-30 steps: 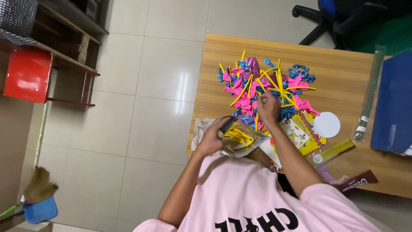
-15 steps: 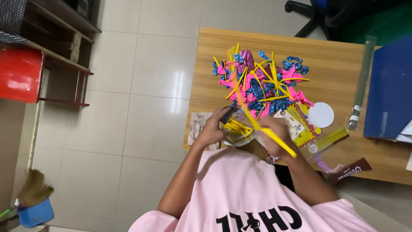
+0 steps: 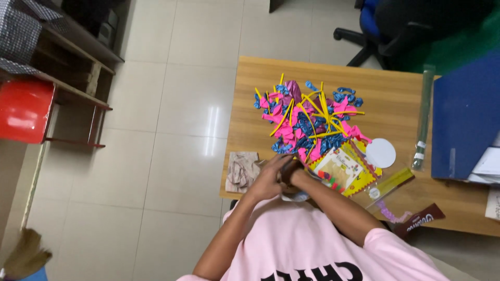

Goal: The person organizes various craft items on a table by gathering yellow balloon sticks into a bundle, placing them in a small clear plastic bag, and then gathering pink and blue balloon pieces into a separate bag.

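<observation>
I am watching from the head camera as both hands are meeting at the near edge of the wooden table (image 3: 396, 70), just in front of the pink shirt (image 3: 291, 234). The left hand (image 3: 268, 177) is cupping a clear plastic bag (image 3: 298, 195), of which only a pale corner is showing below the knuckles; the right hand (image 3: 292, 171) is pressing in against it from the other side, fingers curled out of sight, so I cannot tell what, if anything, it is clenching. The bag is sitting between the two palms, mostly hidden.

To do this well, I judge the left hand should be keeping the bag's mouth wide and steady while the right is working inside it, without crushing the contents.

Just left of the grip a crumpled patterned cloth (image 3: 242, 170) is lying at the table corner. Just right of it a yellow-bordered card packet (image 3: 341, 169) is resting, with a white round disc (image 3: 380, 153) beyond that. Farther from the hands, the heap of uninflated balloons (image 3: 307, 117), pink, blue and long yellow ones, is spreading across the table's middle. Well to the right a blue folder (image 3: 463, 114) and a long green sleeve (image 3: 423, 117) are lying. Beyond the far edge an office chair (image 3: 385, 26) is standing on the tiled floor (image 3: 177, 104).
</observation>
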